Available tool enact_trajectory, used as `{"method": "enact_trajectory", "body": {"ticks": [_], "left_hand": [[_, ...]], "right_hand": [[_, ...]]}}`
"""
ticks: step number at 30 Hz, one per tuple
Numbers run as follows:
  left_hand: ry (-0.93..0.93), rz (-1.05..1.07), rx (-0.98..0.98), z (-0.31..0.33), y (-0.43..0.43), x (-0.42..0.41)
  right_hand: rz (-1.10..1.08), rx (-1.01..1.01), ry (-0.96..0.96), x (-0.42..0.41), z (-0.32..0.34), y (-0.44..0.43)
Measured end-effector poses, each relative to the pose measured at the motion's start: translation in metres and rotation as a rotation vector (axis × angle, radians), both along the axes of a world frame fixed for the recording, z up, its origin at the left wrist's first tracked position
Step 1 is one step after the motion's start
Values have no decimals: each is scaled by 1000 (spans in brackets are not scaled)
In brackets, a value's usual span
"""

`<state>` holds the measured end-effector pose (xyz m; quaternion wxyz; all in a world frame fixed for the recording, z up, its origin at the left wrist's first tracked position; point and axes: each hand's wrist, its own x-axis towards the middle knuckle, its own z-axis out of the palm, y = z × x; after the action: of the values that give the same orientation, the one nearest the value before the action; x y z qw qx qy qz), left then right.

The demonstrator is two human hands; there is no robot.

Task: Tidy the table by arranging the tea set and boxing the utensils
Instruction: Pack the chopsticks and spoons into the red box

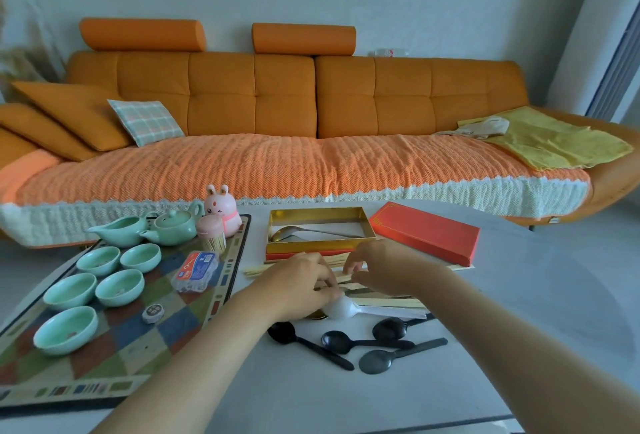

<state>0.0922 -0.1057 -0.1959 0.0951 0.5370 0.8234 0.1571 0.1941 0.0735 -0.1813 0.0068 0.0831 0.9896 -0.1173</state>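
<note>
Holding the pale chopsticks (pixel 258 271) on the surface (pixel 519 295), just in front of the gold box (pixel 318 243), I curl my left hand (pixel 304 283) over them and pinch them with my right hand (pixel 377 267). Both hands hide their middles. A white spoon (pixel 341 307) lies partly under my left hand. The blue packet (pixel 197 269) has print too blurred to read.

You are in a home living room. Evidence: a long orange sofa (pixel 311 97) with two bolster headrests runs beyond the bench's (pixel 519 295) far edge, its seat under a knitted orange throw (pixel 277 163). A plaid cushion (pixel 145 122) leans at its left end; a yellow cloth (pixel 554 142) lies at its right. Bench's left side: celadon tea set (pixel 119 287) on a patterned mat (pixel 138 347), pink bunny figure (pixel 221 208).
</note>
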Motion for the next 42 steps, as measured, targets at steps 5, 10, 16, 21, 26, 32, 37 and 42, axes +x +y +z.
{"method": "enact_trajectory", "body": {"ticks": [5,10,16,21,26,32,37,42], "left_hand": [[45,51,76,-6,-1,-5],[79,82,140,-5,-1,-9],[-77,170,302,0,0,-25],[-110,154,115,8,-7,-33],[-30,126,-45,9,-9,-35],[34,92,-26,3,-7,-35],[122,105,-27,-2,-6,-31],[169,194,142,10,-6,-38]], "right_hand": [[-22,110,13,-5,-6,3],[-7,83,27,-15,-6,0],[23,26,8,-24,-4,4],[66,18,-91,-28,0,3],[47,-8,-71,-36,-2,0],[59,56,-94,-37,0,-8],[45,22,-78,-35,-2,-12],[26,-109,121,-36,6,-2]]}}
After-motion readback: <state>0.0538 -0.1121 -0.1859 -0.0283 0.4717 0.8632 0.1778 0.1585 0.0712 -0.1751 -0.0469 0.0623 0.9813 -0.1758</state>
